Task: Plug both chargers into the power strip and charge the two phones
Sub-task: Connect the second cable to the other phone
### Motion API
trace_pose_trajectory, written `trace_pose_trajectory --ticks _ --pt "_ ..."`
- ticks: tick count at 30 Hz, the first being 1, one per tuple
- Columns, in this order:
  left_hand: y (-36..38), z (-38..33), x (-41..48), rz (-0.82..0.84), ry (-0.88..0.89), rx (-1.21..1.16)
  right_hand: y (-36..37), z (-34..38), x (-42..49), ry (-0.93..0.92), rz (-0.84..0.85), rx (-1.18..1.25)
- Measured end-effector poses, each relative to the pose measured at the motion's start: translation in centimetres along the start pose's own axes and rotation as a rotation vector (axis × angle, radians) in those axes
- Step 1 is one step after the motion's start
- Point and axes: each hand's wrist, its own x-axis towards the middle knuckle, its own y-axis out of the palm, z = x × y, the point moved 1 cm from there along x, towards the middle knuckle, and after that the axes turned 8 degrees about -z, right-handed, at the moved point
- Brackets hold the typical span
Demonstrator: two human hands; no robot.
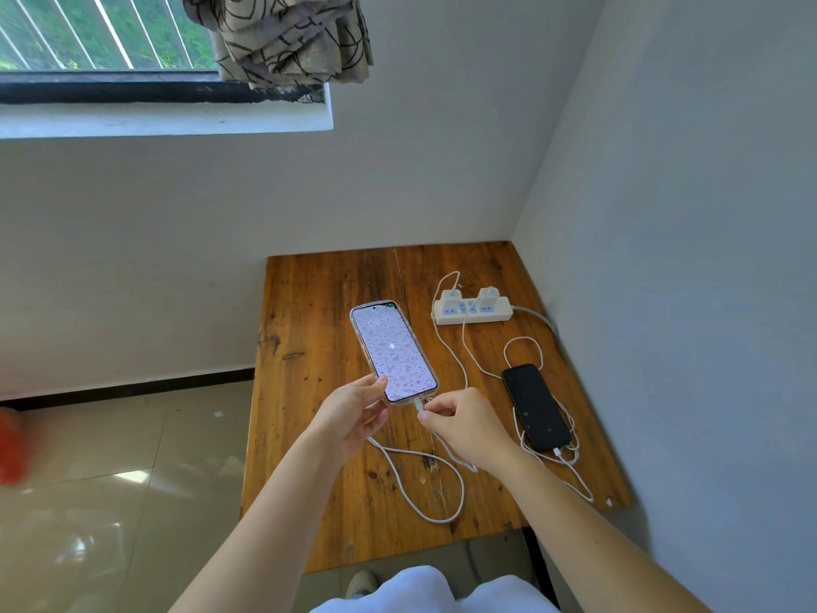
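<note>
A white power strip [472, 312] lies on the table with two white chargers [452, 298] [488, 296] plugged in. A lit phone in a clear case [392, 350] has its cable plug [419, 405] at its port. A dark-screened black phone [536, 407] lies flat, cable connected.

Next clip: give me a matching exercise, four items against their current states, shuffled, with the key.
Items
1. lit phone
2. black phone
3. power strip
4. right hand

States
A. lies flat on the table, screen dark, cable at its near end
B. carries two white chargers
C. held at its lower end by the left hand
D. pinches a white cable plug at the lit phone's bottom edge

Pairs: 1-C, 2-A, 3-B, 4-D
</note>
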Motion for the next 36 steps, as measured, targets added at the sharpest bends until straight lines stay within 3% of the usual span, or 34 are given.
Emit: trace_pose_trajectory --ticks 36 --pt "-0.7 0.1 3.3 -0.028 -0.092 0.036 1.8 -1.0 2.5 0.104 0.060 -0.043"
